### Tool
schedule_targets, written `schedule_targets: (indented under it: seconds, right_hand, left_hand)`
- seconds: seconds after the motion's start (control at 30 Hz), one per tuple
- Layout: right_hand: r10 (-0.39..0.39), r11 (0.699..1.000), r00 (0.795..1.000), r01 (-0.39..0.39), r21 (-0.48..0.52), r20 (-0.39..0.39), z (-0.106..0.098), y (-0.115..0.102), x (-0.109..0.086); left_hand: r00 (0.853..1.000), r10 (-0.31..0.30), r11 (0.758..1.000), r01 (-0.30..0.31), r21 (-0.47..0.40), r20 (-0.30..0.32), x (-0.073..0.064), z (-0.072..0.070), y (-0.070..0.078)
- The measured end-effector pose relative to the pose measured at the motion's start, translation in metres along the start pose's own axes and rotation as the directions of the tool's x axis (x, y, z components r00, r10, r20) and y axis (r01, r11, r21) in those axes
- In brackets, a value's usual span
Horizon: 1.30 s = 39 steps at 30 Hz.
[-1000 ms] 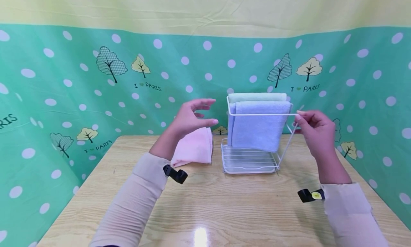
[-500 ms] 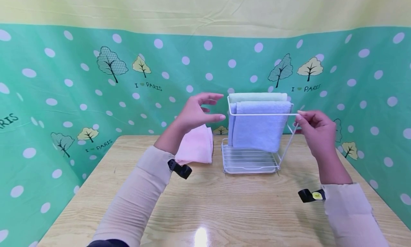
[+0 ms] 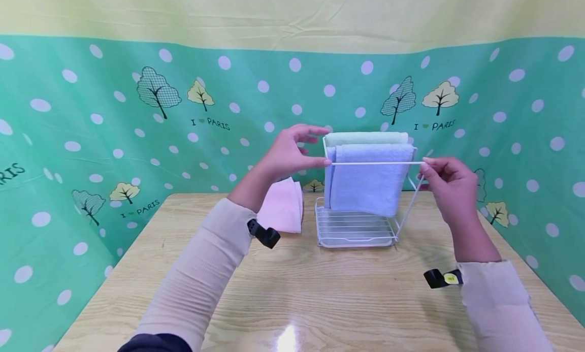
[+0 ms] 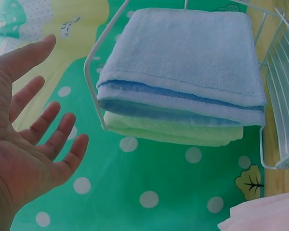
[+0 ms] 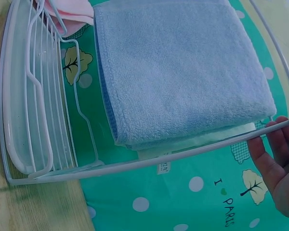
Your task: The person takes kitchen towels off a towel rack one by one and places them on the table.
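A white wire rack (image 3: 354,230) stands on the table with a folded light blue towel (image 3: 370,184) hung inside its upper frame. Behind that hangs a pale green towel (image 3: 365,137); its folded end shows below the blue one in the left wrist view. My right hand (image 3: 450,187) pinches the rack's front right top corner, fingertips against the rail (image 5: 192,156) in the right wrist view. By the opposite corner is my left hand (image 3: 292,151), thumb and fingers spread with nothing between them. The left wrist view shows a gap between that hand (image 4: 33,130) and the frame.
A folded pink towel (image 3: 283,207) lies on the wooden table (image 3: 311,286), left of the rack and partly behind my left forearm. A green and yellow printed curtain (image 3: 256,98) hangs behind and along both sides of the table.
My left hand has moved right and slightly up, toward the rack's left top corner, uncovering less of the pink towel's left side. The right hand stays on the rack, which has not moved.
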State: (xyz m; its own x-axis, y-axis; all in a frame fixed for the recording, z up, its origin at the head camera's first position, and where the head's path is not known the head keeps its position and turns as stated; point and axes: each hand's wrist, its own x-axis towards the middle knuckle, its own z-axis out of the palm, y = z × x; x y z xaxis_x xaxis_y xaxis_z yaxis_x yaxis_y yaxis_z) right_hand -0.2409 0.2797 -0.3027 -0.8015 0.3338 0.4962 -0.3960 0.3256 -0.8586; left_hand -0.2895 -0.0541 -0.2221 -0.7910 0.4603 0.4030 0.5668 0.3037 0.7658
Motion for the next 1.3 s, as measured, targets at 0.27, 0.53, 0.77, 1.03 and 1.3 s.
schedule_targets:
  seconds: [0.27, 0.53, 0.77, 1.03, 1.3]
  right_hand:
    - [-0.014, 1.000, 1.000, 0.014, 0.016, -0.002, -0.001, 0.001, 0.000]
    - [0.010, 1.000, 1.000, -0.010, -0.009, -0.004, 0.000, 0.000, 0.000]
    - [0.024, 1.000, 1.000, -0.024, 0.017, -0.005, -0.001, -0.001, 0.000]
    - [0.019, 0.999, 1.000, -0.020, -0.039, -0.005, 0.001, -0.001, 0.000]
    - [0.010, 0.999, 1.000, -0.011, -0.032, -0.009, 0.001, -0.001, 0.000]
  left_hand:
    - [1.000, 0.017, 0.999, -0.018, 0.033, 0.024, 0.013, 0.005, 0.008]
    - [0.998, 0.026, 0.999, -0.028, 0.033, 0.063, 0.021, 0.010, 0.013]
    - [0.996, 0.000, 0.999, -0.004, 0.034, 0.093, 0.031, 0.016, 0.020]
    - [0.992, -0.006, 0.998, -0.002, 0.060, 0.127, 0.042, 0.025, 0.023]
    - [0.989, -0.028, 0.994, 0.012, 0.108, 0.148, 0.051, 0.034, 0.024]
